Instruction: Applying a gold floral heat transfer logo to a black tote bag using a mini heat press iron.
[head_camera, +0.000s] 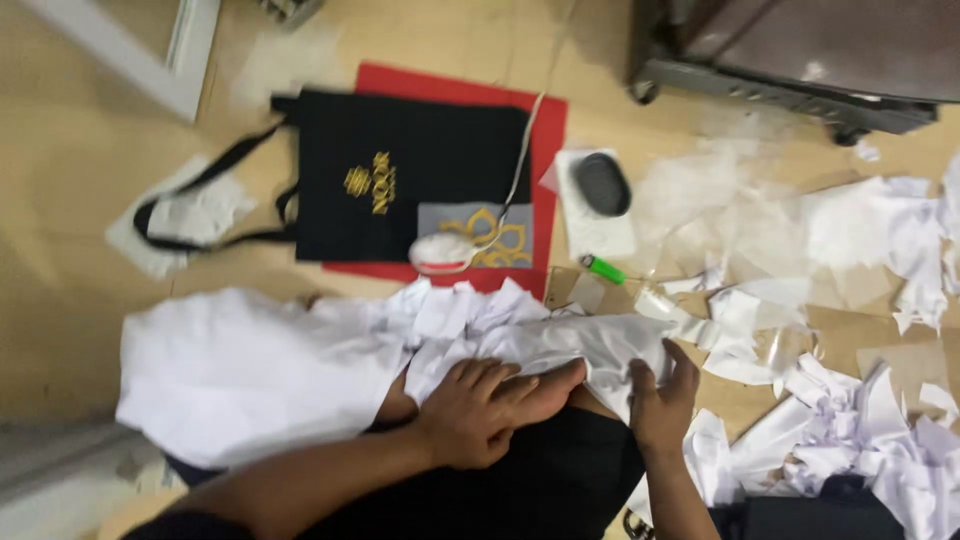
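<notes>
My left hand (490, 410) lies flat, fingers spread, on the edge where a crumpled white cloth (540, 335) meets a black garment (560, 480) over my lap. My right hand (662, 398) pinches the right end of that white cloth, thumb and fingers closed on its fold. A larger white fabric piece (240, 375) spreads to the left of my hands.
A black tote bag (400, 185) with gold print lies on a red sheet (545, 130) with a small white iron (440, 252) and its cord. A green lighter (602, 268), a dark oval dish (601, 184), scattered white paper scraps (860, 420) and a dark cabinet (800, 60) lie to the right.
</notes>
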